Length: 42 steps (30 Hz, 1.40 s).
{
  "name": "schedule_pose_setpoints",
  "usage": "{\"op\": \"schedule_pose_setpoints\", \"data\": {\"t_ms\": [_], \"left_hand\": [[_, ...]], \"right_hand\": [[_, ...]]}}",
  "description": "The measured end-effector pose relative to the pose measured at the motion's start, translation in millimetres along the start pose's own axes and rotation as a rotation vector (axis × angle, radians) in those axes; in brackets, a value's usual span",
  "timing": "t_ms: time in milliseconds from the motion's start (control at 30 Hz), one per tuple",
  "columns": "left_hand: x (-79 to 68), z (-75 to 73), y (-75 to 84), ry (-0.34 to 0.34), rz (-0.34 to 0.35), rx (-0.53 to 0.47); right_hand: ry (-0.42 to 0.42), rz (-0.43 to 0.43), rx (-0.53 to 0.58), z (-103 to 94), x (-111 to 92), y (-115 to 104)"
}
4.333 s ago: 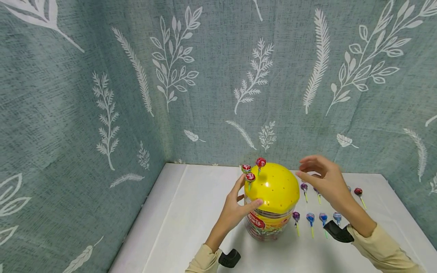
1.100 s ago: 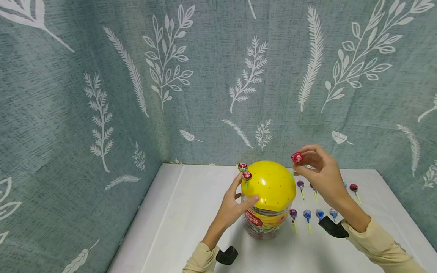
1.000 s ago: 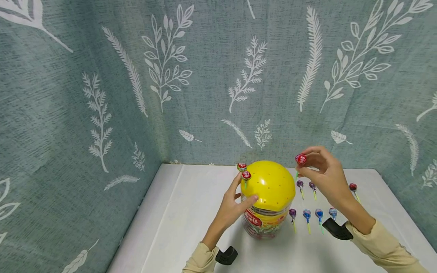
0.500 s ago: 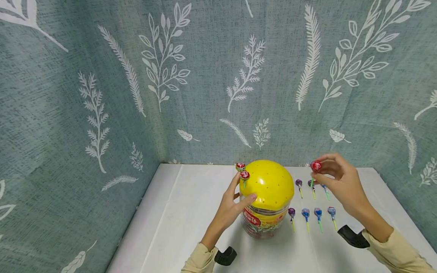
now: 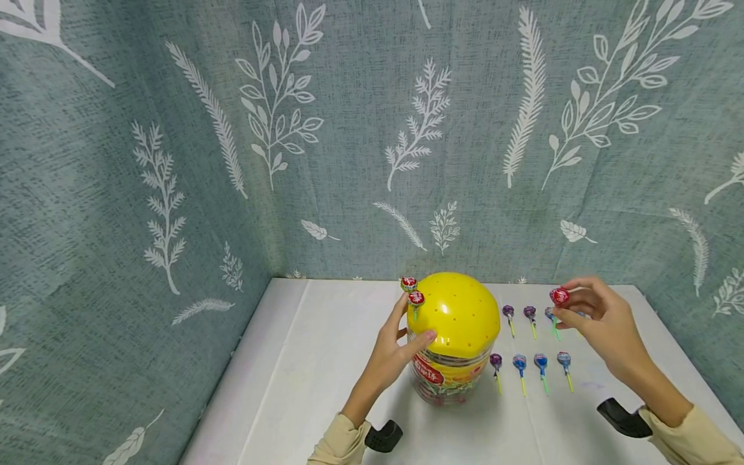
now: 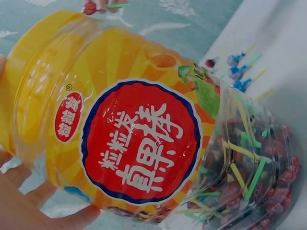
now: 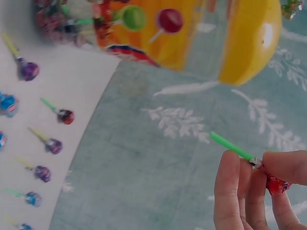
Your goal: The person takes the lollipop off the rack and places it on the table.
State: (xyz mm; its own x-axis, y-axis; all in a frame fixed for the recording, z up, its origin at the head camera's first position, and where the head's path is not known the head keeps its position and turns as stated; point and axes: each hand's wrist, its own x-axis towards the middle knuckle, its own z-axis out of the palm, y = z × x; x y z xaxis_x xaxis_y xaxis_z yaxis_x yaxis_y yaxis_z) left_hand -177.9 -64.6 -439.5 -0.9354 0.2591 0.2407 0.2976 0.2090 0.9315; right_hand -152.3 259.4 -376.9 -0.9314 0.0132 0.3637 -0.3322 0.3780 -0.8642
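Note:
My left hand [image 5: 392,355] grips a clear plastic jar [image 5: 450,381] by its domed yellow lid [image 5: 459,310], thumb on the near side. Small holes dot the lid, and two red-topped lollipops stand in it at the left, one [image 5: 416,298] nearer than the other [image 5: 409,284]. In the left wrist view the jar's label [image 6: 144,143] is yellow and red, and wrapped lollipops [image 6: 249,177] fill its lower end. To the right of the jar, my right hand [image 5: 607,326] pinches a red lollipop [image 5: 559,296] with a green stick, raised over the back row.
Purple and blue lollipops lie in two rows on the white table [image 5: 325,368] right of the jar, including a blue one [image 5: 520,365] in front and a purple one [image 5: 508,312] behind. A leaf-patterned cloth [image 5: 349,161] stands behind and at the left.
About four seconds ago three lollipops stood in the lid and my right hand was empty. It has since taken one red lollipop and moved it right and down, away from the jar.

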Motion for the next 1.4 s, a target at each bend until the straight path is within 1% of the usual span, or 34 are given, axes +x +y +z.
{"op": "schedule_pose_setpoints", "data": {"t_ms": [67, 367, 667, 967, 1200, 1400], "left_hand": [[-0.1, 0.0, 0.2, 0.001, 0.004, 0.001], [-0.3, 0.0, 1.6, 0.006, 0.019, -0.003], [-0.1, 0.2, 1.2, 0.009, 0.014, -0.005], [-0.7, 0.4, 1.0, 0.011, 0.010, -0.008], [-0.8, 0.2, 1.1, 0.012, 0.012, -0.008], [-0.3, 0.2, 0.2, 0.010, 0.013, -0.014]], "right_hand": [[0.005, 0.010, -0.025, -3.2, -2, 5], [0.031, 0.099, -0.054, -14.0, -10, 25], [0.043, 0.149, -0.078, -23.2, -15, 46], [0.040, 0.240, -0.153, -31.3, -21, 69], [0.028, 0.321, -0.228, -35.4, -27, 93], [0.026, 0.384, -0.266, -38.2, -30, 112]]}}
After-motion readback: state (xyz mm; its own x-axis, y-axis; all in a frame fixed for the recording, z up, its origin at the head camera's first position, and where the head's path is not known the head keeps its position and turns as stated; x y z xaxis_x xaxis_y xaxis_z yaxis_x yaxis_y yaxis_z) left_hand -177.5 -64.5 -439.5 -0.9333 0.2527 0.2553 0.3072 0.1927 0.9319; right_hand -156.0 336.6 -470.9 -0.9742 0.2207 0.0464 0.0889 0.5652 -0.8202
